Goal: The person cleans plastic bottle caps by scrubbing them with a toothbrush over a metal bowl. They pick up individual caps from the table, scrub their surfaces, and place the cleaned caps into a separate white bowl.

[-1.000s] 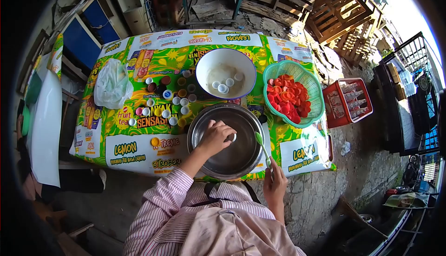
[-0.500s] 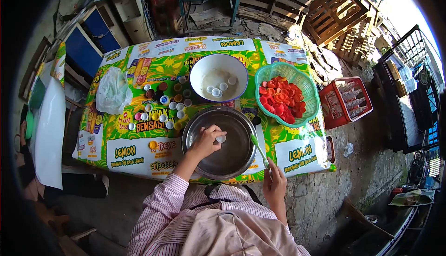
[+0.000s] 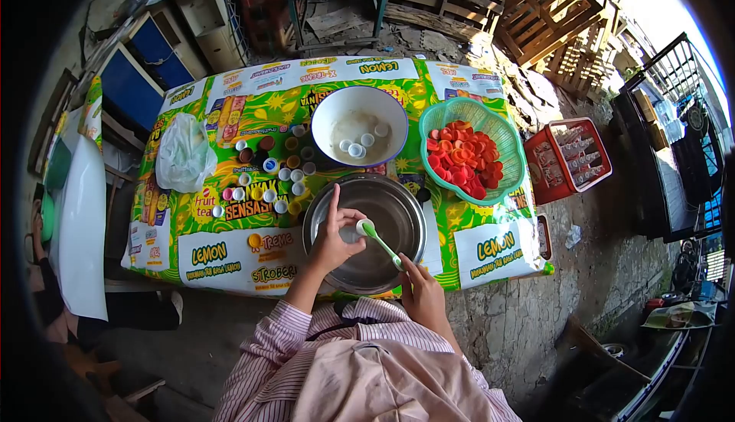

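Note:
Over the steel basin (image 3: pixel 419 247), my left hand (image 3: pixel 334 237) pinches a small white bottle cap (image 3: pixel 362 228) between thumb and fingers, its index finger pointing up. My right hand (image 3: pixel 422 290) grips a green-and-white toothbrush (image 3: pixel 387 249) by the handle end. The brush's head is at the cap, apparently touching its inside. Behind the basin stands a white enamel bowl (image 3: pixel 325 122) holding several white caps (image 3: pixel 357 149) in cloudy water. Loose caps (image 3: pixel 284 174) in white, brown, blue and pink lie on the table left of the basin.
A green plastic basket (image 3: pixel 514 140) full of red caps (image 3: pixel 464 159) stands at the table's right. A clear plastic bag (image 3: pixel 184 153) lies at the left. Beyond the right edge is a red crate (image 3: pixel 548 168); another person's hand (image 3: pixel 38 219) shows far left.
My right hand has brought the toothbrush left and over the basin, its head now at the cap. My left hand has turned, lifting its index finger while keeping the cap.

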`<state>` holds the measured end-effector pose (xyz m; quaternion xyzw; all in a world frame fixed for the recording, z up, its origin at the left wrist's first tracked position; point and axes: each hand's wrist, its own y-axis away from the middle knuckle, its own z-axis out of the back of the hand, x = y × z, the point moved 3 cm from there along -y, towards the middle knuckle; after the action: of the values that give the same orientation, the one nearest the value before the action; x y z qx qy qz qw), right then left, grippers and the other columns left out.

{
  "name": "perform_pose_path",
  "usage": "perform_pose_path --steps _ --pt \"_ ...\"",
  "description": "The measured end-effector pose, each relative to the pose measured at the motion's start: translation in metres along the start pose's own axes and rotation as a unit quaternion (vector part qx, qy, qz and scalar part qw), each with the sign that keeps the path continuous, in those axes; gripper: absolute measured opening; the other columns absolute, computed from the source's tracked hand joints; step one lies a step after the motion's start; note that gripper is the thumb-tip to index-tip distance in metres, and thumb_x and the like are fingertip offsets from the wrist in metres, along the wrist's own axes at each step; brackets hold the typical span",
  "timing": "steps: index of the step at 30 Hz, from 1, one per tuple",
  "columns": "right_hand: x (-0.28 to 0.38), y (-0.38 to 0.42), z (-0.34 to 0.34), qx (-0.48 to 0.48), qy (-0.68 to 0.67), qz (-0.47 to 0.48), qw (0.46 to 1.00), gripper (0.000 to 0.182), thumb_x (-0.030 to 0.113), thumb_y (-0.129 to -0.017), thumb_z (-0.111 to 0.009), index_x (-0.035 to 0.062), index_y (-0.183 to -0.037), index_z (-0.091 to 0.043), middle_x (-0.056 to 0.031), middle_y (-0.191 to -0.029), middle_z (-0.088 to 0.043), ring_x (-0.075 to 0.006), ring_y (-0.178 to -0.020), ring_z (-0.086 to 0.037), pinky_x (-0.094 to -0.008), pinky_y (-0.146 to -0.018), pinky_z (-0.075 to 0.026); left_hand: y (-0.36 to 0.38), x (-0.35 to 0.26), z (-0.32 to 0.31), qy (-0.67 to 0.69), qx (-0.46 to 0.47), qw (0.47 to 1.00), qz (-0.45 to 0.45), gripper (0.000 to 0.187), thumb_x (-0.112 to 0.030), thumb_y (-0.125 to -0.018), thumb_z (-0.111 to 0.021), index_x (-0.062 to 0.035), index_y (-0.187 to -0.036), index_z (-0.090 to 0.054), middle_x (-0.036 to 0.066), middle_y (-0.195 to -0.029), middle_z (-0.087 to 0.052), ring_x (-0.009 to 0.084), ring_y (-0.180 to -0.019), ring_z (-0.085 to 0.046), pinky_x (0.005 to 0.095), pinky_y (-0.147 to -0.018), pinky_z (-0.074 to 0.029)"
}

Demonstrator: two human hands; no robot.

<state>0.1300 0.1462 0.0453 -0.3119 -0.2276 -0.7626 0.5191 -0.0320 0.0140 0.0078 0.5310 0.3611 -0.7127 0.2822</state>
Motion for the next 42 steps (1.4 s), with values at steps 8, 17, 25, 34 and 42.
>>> perform_pose_path --steps 8,17,25,34,42 --pt "0.009 -0.006 0.004 -0.020 0.035 0.029 0.999 0.038 0.015 -0.086 -0.056 0.0145 -0.123 -0.053 -0.0121 -0.073 -0.058 -0.0324 -0.058 -0.058 -0.0413 -0.049 -0.046 -0.002 -0.001 0.005 0.042 0.034 0.998 0.036 0.108 0.005 -0.069 -0.064 -0.0131 -0.144 0.011 0.014 -0.102 -0.060 0.0201 -0.094 -0.061 0.0334 -0.087 -0.049" --pt "0.007 -0.012 0.008 -0.013 -0.041 0.045 0.998 0.039 0.007 -0.085 -0.055 0.0094 -0.123 -0.053 -0.0155 -0.074 -0.058 -0.0346 -0.061 -0.058 -0.0424 -0.053 -0.045 -0.010 -0.003 0.011 0.163 0.070 0.982 0.068 0.111 0.003 -0.072 -0.065 -0.0161 -0.142 0.019 0.017 -0.106 -0.061 0.0203 -0.097 -0.061 0.0329 -0.090 -0.047" --pt "0.020 -0.015 0.013 -0.009 -0.076 0.073 0.994 0.039 0.004 -0.084 -0.054 0.0058 -0.123 -0.052 -0.0166 -0.076 -0.058 -0.0351 -0.062 -0.057 -0.0420 -0.055 -0.044 -0.013 -0.004 0.015 0.290 0.083 0.950 0.083 0.104 -0.003 -0.078 -0.065 -0.0115 -0.142 0.015 0.021 -0.117 -0.056 0.0212 -0.103 -0.059 0.0337 -0.092 -0.046" --pt "0.018 -0.009 -0.001 -0.041 -0.050 0.063 0.996 0.040 0.005 -0.085 -0.054 0.0073 -0.125 -0.050 -0.0156 -0.075 -0.056 -0.0343 -0.060 -0.057 -0.0418 -0.053 -0.044 0.004 0.011 -0.005 0.494 0.060 0.857 0.133 0.036 -0.011 -0.092 -0.049 -0.0072 -0.127 -0.041 0.010 -0.129 -0.047 0.0240 -0.118 -0.049 0.0372 -0.099 -0.042" --pt "0.018 -0.008 0.001 -0.042 0.005 0.062 0.997 0.039 0.010 -0.086 -0.054 0.0099 -0.125 -0.050 -0.0132 -0.073 -0.056 -0.0334 -0.056 -0.057 -0.0416 -0.050 -0.044 0.009 0.019 -0.008 0.475 0.058 0.863 0.159 0.031 -0.018 -0.098 -0.037 -0.0044 -0.125 -0.045 0.012 -0.125 -0.050 0.0210 -0.115 -0.051 0.0359 -0.096 -0.044"
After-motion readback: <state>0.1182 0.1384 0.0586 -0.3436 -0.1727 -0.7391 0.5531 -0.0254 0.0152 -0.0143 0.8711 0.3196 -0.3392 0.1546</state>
